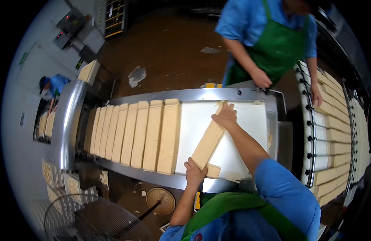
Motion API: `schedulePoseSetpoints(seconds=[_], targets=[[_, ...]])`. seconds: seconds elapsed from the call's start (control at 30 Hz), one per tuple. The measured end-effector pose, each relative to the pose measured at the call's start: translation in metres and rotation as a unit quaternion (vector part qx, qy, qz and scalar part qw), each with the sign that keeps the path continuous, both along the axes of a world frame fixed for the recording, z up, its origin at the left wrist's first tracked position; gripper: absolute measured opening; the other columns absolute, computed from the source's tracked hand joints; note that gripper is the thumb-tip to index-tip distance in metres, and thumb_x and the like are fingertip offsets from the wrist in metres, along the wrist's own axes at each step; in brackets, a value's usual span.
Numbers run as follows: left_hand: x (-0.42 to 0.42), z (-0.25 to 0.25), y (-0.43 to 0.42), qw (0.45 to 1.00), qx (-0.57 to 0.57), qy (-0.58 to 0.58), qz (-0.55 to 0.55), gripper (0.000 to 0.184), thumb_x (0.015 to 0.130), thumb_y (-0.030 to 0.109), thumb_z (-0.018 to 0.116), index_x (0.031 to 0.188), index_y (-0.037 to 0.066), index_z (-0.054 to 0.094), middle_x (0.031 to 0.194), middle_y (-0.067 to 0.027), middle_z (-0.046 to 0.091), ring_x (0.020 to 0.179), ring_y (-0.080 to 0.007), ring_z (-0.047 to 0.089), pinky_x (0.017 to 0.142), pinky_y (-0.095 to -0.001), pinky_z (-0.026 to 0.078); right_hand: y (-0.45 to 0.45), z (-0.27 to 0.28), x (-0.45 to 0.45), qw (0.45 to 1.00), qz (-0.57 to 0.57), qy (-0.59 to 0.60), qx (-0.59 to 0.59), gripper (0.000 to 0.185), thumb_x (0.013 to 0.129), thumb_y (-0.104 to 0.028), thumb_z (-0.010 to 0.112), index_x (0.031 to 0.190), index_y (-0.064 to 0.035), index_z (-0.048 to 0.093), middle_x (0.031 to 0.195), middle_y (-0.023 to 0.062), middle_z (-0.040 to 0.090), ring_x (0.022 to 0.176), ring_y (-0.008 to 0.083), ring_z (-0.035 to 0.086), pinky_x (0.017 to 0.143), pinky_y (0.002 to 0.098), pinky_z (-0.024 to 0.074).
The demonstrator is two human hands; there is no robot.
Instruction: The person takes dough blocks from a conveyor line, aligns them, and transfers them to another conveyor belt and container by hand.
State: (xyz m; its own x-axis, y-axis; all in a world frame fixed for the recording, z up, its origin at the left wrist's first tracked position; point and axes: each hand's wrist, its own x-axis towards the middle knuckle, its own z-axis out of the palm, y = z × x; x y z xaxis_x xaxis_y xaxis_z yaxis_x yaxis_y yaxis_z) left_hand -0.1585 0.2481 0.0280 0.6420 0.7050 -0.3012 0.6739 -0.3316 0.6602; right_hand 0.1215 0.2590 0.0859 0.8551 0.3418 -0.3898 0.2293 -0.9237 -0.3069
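Green apron: nearest the camera, your green apron point(225, 203) crosses the bottom, your blue sleeve point(288, 193) beside it.
Beige slab: the long beige slab point(211, 140) is before you, over the white conveyor belt point(247, 128), between your hands.
Slab's long axis: it slants from near left to far right, out of line with the slab row point(152, 132) on its left, which lies nearly straight across the belt.
Left hand: your left hand point(195, 174), the nearer to you, is clamped on the slab's near end, just beside a short beige piece point(213, 170).
Right hand: your right hand point(225, 115) grips the far end, well apart from the left.
Yellow label: the yellow label point(213, 85) on the far side is unreadable.
Apron emblem: the reddish emblem point(198, 237) is too small to read.
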Motion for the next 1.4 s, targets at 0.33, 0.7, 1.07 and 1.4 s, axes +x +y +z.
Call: schedulePoseSetpoints(seconds=[0.33, 0.7, 1.07, 1.4], targets=[[0.105, 0.029, -0.110, 0.976, 0.076, -0.134, -0.152, 0.072, 0.070, 0.012, 0.075, 0.126, -0.004, 0.032, 0.119, -0.0317, 0.033, 0.103, -0.0472, 0.046, 0.090, -0.0468, 0.043, -0.246, -0.006, 0.063, 0.925, -0.324, -0.111, 0.165, 0.098, 0.065, -0.040, 0.075, 0.139, -0.0053, 0.021, 0.149, 0.0282, 0.005, 0.121, 0.0474, 0.043, 0.100, 0.0470, 0.0401], [0.205, 0.105, -0.301, 0.877, 0.040, -0.274, -0.392, 0.082, 0.073, 0.003, 0.072, 0.141, 0.004, 0.026, 0.141, -0.0269, 0.016, 0.124, -0.0431, 0.034, 0.098, -0.0422, 0.038, -0.582, 0.070, 0.045, 0.780, -0.562, -0.240, 0.136, 0.081, 0.071, -0.049, 0.063, 0.131, -0.0041, 0.033, 0.125, 0.0227, 0.042, 0.102, 0.0430, 0.056, 0.085, 0.0486, 0.0485], [0.265, 0.121, -0.395, 0.778, -0.025, -0.291, -0.556, 0.084, 0.071, 0.009, 0.078, 0.140, 0.004, 0.029, 0.128, -0.0240, 0.036, 0.117, -0.0408, 0.042, 0.098, -0.0430, 0.038, -0.738, 0.036, 0.123, 0.880, -0.463, -0.100, -0.033, 0.053, 0.091, -0.038, 0.031, 0.121, -0.0019, 0.054, 0.124, 0.0199, 0.056, 0.124, 0.0411, 0.041, 0.101, 0.0533, 0.0243], [0.282, 0.130, -0.422, 0.782, -0.035, -0.253, -0.568, 0.082, 0.072, 0.010, 0.077, 0.140, 0.006, 0.031, 0.127, -0.0228, 0.036, 0.113, -0.0401, 0.047, 0.093, -0.0415, 0.044, -0.756, 0.046, 0.128, 0.878, -0.473, -0.068, -0.007, 0.055, 0.091, -0.036, 0.032, 0.121, 0.0055, 0.050, 0.129, 0.0218, 0.051, 0.121, 0.0382, 0.047, 0.101, 0.0495, 0.0248]])
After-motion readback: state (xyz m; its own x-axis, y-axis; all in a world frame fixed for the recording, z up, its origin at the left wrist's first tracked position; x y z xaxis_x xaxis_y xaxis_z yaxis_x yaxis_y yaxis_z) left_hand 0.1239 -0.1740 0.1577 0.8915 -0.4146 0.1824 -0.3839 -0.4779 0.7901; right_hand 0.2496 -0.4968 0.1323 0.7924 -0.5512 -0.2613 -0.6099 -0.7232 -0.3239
